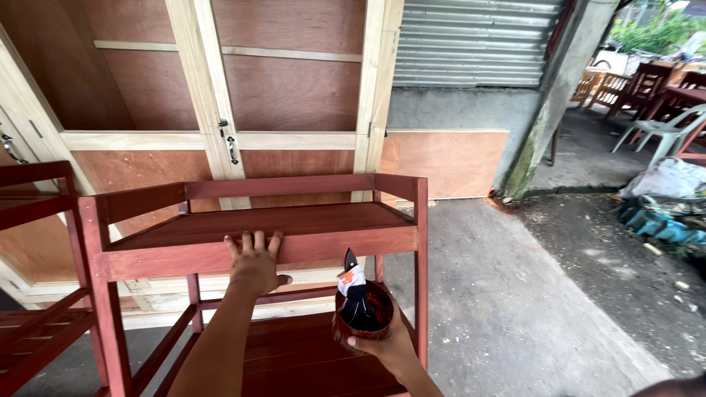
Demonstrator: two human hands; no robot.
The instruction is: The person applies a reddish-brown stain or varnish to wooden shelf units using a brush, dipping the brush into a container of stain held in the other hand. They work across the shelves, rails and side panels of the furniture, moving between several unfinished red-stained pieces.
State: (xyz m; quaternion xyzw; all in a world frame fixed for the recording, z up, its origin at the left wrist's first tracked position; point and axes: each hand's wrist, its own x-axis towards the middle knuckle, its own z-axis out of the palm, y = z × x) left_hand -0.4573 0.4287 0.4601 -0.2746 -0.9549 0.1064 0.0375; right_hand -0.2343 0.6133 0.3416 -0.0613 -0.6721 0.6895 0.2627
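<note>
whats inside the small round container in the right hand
A dark-bristled brush with a smeared white ferrule stands in the small round reddish-brown container held by the right hand. The bristle tips and any liquid below are hidden.

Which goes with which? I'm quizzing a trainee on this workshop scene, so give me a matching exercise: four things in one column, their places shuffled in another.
Things:
1. left hand
2. small tin
3. brush
4. plastic chair

Places:
A. standing in the tin
B. far right, near the dark table
C. flat on the front rail of the red shelf
D. held in the right hand

Pairs: 1-C, 2-D, 3-A, 4-B
</note>
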